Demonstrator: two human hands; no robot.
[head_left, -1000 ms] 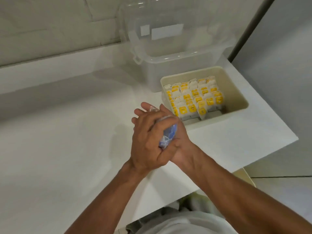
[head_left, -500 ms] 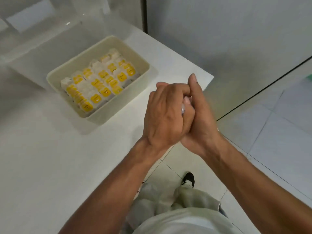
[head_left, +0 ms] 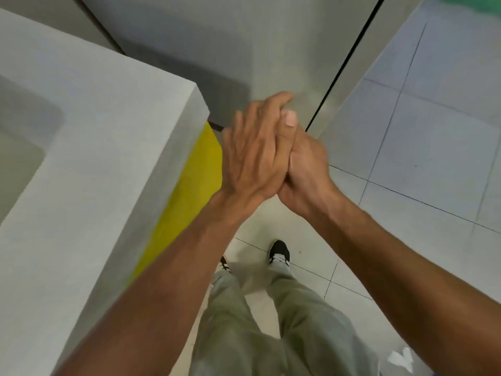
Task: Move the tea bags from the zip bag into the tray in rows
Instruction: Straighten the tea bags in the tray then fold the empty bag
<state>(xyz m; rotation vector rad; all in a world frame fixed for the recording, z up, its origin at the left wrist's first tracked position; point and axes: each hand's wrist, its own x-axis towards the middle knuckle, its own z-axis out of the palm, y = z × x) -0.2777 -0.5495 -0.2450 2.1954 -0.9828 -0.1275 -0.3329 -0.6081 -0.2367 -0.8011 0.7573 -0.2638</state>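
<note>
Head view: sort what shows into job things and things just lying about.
Job: left hand and right hand, pressed together, anything between them hidden; table.
Lying about: shoes; floor; yellow panel.

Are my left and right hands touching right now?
Touching. The head view shows the left hand laid over the right hand, with no gap between them.

Open floor (head_left: 433, 145) lies right of the hands (head_left: 271, 158), the white table's corner (head_left: 187, 99) close left, grey wall (head_left: 217, 36) ahead.
</note>
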